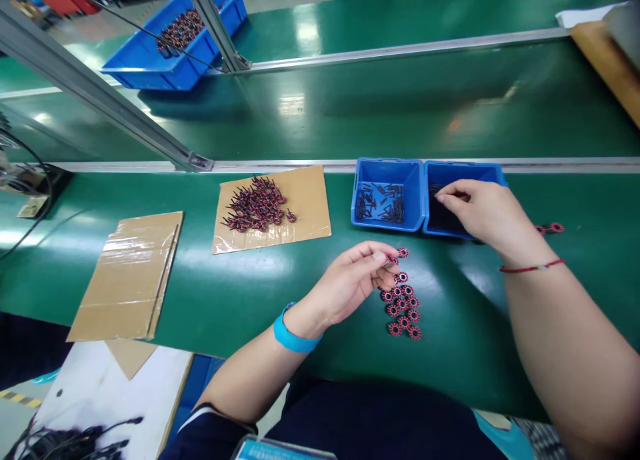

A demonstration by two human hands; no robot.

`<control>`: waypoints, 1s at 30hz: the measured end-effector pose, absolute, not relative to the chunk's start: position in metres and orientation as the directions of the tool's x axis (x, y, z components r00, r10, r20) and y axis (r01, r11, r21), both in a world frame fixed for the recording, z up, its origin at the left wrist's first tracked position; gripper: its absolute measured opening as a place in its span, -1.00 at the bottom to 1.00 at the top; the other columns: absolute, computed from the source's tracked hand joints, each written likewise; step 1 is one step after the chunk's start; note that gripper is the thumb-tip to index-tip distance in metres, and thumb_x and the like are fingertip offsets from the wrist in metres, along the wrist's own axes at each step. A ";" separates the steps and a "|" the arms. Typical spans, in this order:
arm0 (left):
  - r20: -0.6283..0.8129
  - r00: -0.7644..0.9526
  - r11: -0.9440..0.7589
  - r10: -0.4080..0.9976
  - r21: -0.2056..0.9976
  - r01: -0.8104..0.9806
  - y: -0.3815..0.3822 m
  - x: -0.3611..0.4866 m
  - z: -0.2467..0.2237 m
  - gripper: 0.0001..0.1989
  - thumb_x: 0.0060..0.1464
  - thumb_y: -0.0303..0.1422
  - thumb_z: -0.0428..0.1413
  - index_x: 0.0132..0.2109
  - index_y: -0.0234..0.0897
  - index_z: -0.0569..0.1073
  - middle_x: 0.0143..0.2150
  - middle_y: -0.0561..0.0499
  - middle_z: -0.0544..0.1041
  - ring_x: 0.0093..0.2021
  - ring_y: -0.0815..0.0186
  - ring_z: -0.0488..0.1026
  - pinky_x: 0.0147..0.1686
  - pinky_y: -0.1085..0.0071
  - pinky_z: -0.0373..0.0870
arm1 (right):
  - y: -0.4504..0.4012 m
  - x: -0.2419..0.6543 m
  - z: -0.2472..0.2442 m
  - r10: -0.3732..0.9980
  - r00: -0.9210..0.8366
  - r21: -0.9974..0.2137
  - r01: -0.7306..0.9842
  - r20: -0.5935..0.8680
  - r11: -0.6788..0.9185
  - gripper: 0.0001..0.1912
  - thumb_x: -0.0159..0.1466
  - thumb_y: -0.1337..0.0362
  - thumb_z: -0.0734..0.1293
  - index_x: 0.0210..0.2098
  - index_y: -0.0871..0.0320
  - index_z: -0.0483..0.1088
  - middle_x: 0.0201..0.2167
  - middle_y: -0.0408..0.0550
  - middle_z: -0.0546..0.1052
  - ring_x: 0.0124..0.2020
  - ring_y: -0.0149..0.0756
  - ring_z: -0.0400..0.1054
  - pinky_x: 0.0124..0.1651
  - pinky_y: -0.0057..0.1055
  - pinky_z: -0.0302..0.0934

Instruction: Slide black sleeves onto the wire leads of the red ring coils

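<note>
My left hand (353, 280) is closed in a pinch on a small red-and-black motor stator (392, 259), just above the green bench. Beside and below its fingers, several more ring-shaped stators (403, 304) lie in a loose group. My right hand (483, 213) reaches over the right blue bin (463, 169), which holds dark pieces. Thumb and forefinger are pinched together there; anything between them is too small to make out. The adjoining left blue bin (390, 170) contains short black tubes (395, 210).
Stators with black stems (257, 205) are heaped on a cardboard sheet (307, 207). More cardboard (125, 273) lies at the left. A large blue crate (145, 63) of parts stands behind a metal post (213, 23). Two stators (556, 227) lie beyond my right wrist.
</note>
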State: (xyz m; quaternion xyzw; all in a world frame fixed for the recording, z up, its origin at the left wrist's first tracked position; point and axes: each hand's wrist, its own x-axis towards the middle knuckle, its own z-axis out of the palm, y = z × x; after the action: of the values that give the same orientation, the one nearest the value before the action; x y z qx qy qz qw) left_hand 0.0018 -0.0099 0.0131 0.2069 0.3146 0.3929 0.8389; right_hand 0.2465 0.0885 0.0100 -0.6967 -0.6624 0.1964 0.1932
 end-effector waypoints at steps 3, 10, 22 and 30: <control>-0.376 0.496 0.615 0.783 0.587 -0.527 -0.011 0.003 0.013 -0.80 0.09 -0.32 0.28 -0.19 -0.37 0.55 -0.36 -0.02 0.58 -0.43 0.45 0.50 -0.34 0.49 0.39 | 0.080 0.247 0.015 0.991 0.128 -0.761 0.639 -0.039 -0.112 -0.93 0.18 0.31 0.38 -0.39 0.15 0.52 -0.40 0.00 0.59 -0.36 -0.23 0.43 -0.25 -0.27 0.24; -0.365 0.522 0.627 0.771 0.579 -0.521 -0.012 0.003 0.011 -0.79 0.08 -0.30 0.29 -0.20 -0.35 0.53 -0.33 -0.03 0.61 -0.41 0.41 0.56 -0.32 0.50 0.45 | 0.071 0.247 0.014 0.978 0.181 -0.914 0.370 -0.102 -0.164 -0.94 0.19 0.31 0.38 -0.39 0.17 0.45 -0.41 0.00 0.57 -0.42 -0.35 0.47 -0.27 -0.36 0.33; -0.363 0.506 0.613 0.783 0.591 -0.524 -0.012 0.004 0.013 -0.78 0.08 -0.33 0.30 -0.16 -0.36 0.55 -0.27 -0.04 0.61 -0.34 0.41 0.57 -0.25 0.49 0.45 | 0.007 0.210 0.039 0.992 -0.063 -0.993 -0.002 -0.114 -0.114 -0.95 0.25 0.27 0.45 -0.32 0.11 0.53 -0.32 -0.09 0.62 -0.34 -0.38 0.52 -0.21 -0.41 0.43; -0.331 0.525 0.598 0.784 0.632 -0.494 -0.015 0.002 0.013 -0.78 0.18 -0.27 0.22 -0.11 -0.32 0.57 -0.33 0.00 0.57 -0.42 0.46 0.49 -0.31 0.50 0.39 | -0.009 0.196 0.033 0.997 -0.023 -0.997 -0.022 -0.072 -0.073 -0.96 0.27 0.29 0.44 -0.31 0.00 0.55 -0.31 -0.17 0.63 -0.27 -0.38 0.53 -0.17 -0.44 0.44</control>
State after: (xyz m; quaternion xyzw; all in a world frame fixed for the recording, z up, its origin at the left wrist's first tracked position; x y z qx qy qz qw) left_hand 0.0022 -0.0145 0.0130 0.2381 0.3045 0.3802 0.8403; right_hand 0.1957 -0.0086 0.0331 -0.5067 -0.4813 0.5288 0.4816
